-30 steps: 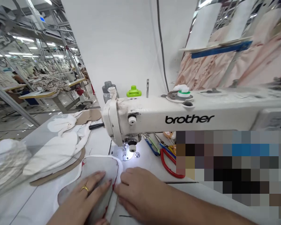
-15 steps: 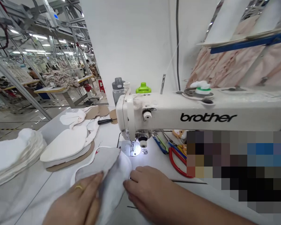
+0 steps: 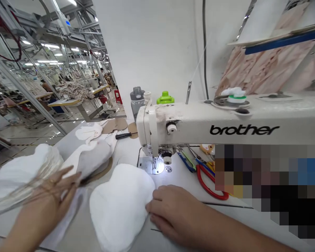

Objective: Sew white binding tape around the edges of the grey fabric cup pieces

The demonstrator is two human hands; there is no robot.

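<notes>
A white padded fabric piece (image 3: 120,203) lies flat on the table in front of the sewing machine (image 3: 199,126), just short of its needle plate (image 3: 153,166). My right hand (image 3: 173,210) rests on the table with bent fingers closed on that piece's right edge. My left hand (image 3: 49,199), smeared by motion, is out to the left with a grey translucent piece (image 3: 94,159) held at its fingertips. That piece hangs over the pile of white cut pieces on a cardboard pattern (image 3: 105,168).
A tall stack of white pieces (image 3: 13,182) stands at the far left. Red scissors (image 3: 210,182) and blue snips (image 3: 185,161) lie under the machine arm, a screwdriver (image 3: 124,135) behind it. Two bottles (image 3: 137,99) stand at the back. Other worktables lie far left.
My left hand lifted the grey translucent piece off the white one and swung it left toward the pile. The white piece now lies uncovered. My right hand stayed at its edge.
</notes>
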